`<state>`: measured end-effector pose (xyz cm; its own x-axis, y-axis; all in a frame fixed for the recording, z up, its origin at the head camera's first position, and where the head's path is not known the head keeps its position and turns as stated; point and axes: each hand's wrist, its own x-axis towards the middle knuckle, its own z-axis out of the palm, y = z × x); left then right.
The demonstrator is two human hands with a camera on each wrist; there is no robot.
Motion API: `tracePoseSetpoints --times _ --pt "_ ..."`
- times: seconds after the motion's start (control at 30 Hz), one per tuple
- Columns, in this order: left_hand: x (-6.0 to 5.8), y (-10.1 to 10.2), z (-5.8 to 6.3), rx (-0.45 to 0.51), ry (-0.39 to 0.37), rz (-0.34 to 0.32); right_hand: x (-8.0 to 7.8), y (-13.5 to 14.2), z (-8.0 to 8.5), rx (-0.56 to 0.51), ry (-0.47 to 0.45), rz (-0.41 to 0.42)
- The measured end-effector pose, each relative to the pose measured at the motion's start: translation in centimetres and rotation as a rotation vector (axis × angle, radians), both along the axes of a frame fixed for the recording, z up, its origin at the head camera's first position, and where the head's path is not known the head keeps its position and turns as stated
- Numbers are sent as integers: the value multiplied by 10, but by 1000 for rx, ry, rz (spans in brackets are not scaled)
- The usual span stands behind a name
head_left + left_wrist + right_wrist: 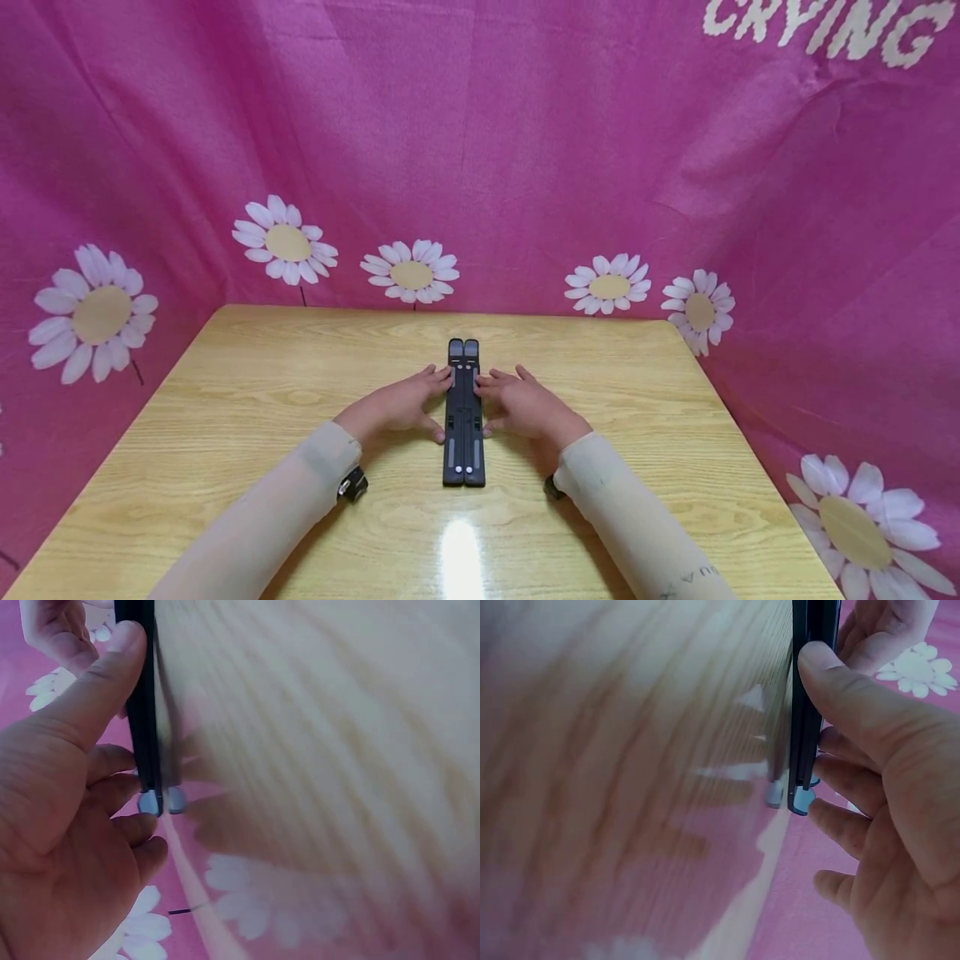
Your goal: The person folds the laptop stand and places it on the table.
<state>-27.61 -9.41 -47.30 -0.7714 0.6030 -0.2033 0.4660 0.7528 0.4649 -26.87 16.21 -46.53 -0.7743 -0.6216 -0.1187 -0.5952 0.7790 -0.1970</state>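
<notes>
A folded black laptop stand with grey pads lies lengthwise on the wooden table, pointing away from me. My left hand is at its left side, thumb low and fingers higher up, the tips right at the edge. On the opposite side, my right hand mirrors this, fingers spread and fingertips touching the stand's right edge. The left wrist view shows the left thumb against the stand's side. Likewise, the right thumb rests on the dark side of the stand in the right wrist view.
The glossy wood-grain table reflects a bright light near its front. A pink curtain with white daisies encloses the table at the back and both sides. Both forearms wear light sleeves, with a small black device under the left wrist.
</notes>
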Motion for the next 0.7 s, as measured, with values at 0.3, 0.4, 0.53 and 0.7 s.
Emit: tracePoseSetpoints --times 0.3,0.4,0.53,0.7 --pt "20 -2 7 -5 109 0 20 2 3 53 245 81" --pt "31 -5 9 27 155 7 28 8 3 41 339 99" --pt "47 -15 11 26 223 13 38 19 5 18 408 104" --pt "63 -34 22 9 305 22 49 36 10 -22 457 97"
